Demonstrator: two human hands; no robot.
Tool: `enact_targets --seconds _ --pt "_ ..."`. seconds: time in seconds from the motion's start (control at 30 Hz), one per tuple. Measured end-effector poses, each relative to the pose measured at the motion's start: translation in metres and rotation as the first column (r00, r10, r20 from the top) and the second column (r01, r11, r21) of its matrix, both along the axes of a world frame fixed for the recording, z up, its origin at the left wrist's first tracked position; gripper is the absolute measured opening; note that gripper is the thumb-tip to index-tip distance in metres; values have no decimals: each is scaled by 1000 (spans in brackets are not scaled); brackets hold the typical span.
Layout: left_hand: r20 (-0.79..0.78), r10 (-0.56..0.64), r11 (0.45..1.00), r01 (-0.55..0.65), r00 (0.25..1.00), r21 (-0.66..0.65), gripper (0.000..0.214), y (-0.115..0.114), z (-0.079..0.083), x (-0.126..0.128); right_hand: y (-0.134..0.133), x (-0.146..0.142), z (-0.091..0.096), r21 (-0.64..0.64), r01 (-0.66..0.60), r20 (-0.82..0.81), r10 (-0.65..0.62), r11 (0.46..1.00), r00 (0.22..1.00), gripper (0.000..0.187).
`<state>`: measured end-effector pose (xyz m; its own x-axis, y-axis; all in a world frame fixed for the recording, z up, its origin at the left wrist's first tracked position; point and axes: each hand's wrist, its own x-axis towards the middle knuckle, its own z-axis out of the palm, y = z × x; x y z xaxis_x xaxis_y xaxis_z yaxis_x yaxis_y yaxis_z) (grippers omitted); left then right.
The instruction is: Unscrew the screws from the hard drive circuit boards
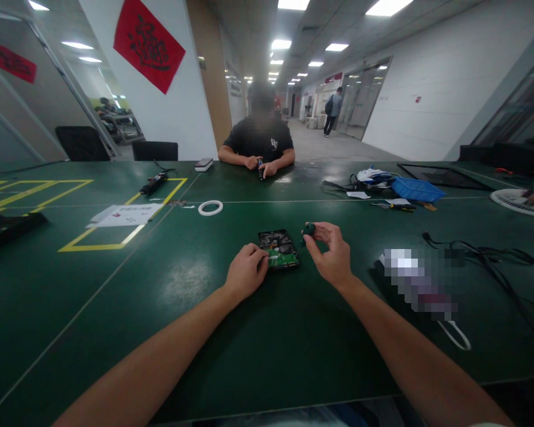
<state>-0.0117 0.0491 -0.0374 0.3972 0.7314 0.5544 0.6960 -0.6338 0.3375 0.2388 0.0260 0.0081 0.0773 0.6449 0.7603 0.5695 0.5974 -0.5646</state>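
Note:
A hard drive (275,239) with a green circuit board (283,258) on its near part lies on the green table (196,344) in front of me. My left hand (248,270) is closed on the drive's left side, its fingers bent at the edge of the board. In my right hand (331,252), pinched between thumb and fingers, is a small screwdriver (309,229) with a dark green handle. Its thin shaft slants down toward the drive's right edge; whether the tip touches the drive I cannot tell.
Across the table sits a person (260,139) holding a small dark object. A white ring (210,207) and a paper sheet (127,214) lie left of the drive. To the right are a blue basket (418,190), a blurred pouch-like object (420,284) and black cables (485,252).

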Motion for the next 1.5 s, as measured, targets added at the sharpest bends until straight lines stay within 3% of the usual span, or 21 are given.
enact_targets --seconds 0.57,0.73,1.1,1.5 --pt "-22 8 1000 -8 1000 6 18 0 -1 0 -4 2 6 143 126 167 -149 982 975 32" --pt "-15 7 1000 -7 1000 8 18 0 -1 0 -3 4 8 201 111 200 -152 973 968 27" --pt "-19 5 1000 -5 1000 2 18 1 -1 0 -4 8 13 149 105 249 -141 983 958 31" --pt "-12 9 1000 -9 1000 -20 19 2 -3 0 -6 3 14 125 93 150 -112 988 982 30"
